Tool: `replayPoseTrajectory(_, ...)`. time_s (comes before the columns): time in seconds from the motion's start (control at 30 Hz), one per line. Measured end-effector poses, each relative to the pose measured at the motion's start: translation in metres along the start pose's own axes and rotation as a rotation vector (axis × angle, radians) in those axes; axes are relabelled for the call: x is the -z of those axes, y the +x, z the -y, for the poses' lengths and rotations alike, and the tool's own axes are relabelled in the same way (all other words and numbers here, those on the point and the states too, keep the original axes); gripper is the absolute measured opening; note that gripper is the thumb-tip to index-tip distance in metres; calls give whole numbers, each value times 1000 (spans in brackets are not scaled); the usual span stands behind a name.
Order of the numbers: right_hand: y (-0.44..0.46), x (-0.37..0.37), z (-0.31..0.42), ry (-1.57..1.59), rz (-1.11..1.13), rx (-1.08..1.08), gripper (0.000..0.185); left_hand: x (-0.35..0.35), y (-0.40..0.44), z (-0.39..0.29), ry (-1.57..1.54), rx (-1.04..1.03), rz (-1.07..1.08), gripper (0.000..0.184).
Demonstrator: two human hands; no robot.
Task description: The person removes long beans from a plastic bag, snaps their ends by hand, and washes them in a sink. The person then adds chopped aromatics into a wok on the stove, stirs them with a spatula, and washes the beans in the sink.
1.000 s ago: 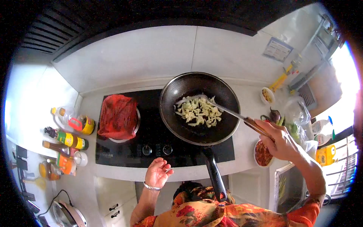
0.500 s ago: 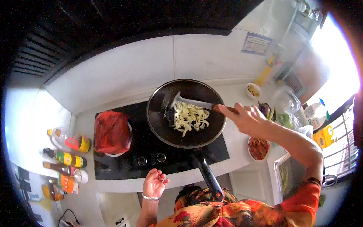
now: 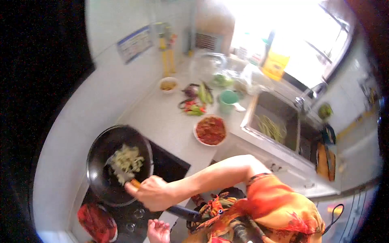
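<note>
My right hand is closed around the wooden handle of a spatula, its metal blade down in the wok. The dark wok sits on the black cooktop, with pale sliced vegetable pieces in a heap inside. The blade touches the near side of that heap. Below the wok's black handle, my left hand shows at the bottom edge, palm up, fingers loosely curled and holding nothing.
A bowl of red sauce, a green cup, peppers and a small bowl stand on the counter. Long green vegetables lie in the sink. A red-covered container is beside the wok.
My view has swung to the right, bringing the sink and more counter into sight. The spatula blade now sits at the near side of the pieces. My right hand still grips it.
</note>
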State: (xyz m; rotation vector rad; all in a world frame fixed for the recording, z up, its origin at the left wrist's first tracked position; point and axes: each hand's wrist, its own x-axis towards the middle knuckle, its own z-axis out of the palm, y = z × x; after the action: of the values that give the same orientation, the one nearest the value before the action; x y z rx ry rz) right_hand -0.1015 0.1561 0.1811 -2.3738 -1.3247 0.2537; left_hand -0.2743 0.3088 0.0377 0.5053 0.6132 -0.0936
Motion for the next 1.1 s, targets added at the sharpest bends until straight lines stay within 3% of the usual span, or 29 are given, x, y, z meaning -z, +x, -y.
replayPoseTrajectory(0.13,-4,-8,-5,-79,-18,59,70,-21,-3,12,-31,180,75,14)
replayPoseTrajectory(0.17,-6,-14,-9,-124,-110,87,68,-25,-3,18,-6,181,74,15)
replayPoseTrajectory(0.27,-22,-10,-15,66,-155,13,63,-36,-10,30,18,217,112,16)
replayPoseTrajectory(0.33,-46,-4,-27,122,-195,-5,59,-34,-7,47,208,101,-199,12)
replayPoseTrajectory(0.4,-73,4,-41,171,-244,-37,47,-29,-7,55,276,182,-221,13)
replayPoseTrajectory(0.5,-138,26,-77,323,-338,-127,41,-42,-20,95,141,189,213,23)
replayPoseTrajectory(0.6,-223,37,-124,412,-525,-244,44,-34,-2,131,159,312,145,30)
replayPoseTrajectory(0.63,-255,38,-142,414,-568,-312,43,-66,-6,154,75,268,-144,15)
replayPoseTrajectory(0.77,-372,24,-209,418,-707,-600,44,-125,11,234,207,415,-47,14)
replayPoseTrajectory(0.87,-441,-2,-242,425,-816,-771,43,-189,28,291,282,431,-88,10)
replayPoseTrajectory(0.97,-493,-12,-272,671,-801,-964,42,-269,36,345,353,479,191,15)
replayPoseTrajectory(1.1,-540,-30,-324,866,-954,-1242,51,-345,68,406,442,568,488,18)
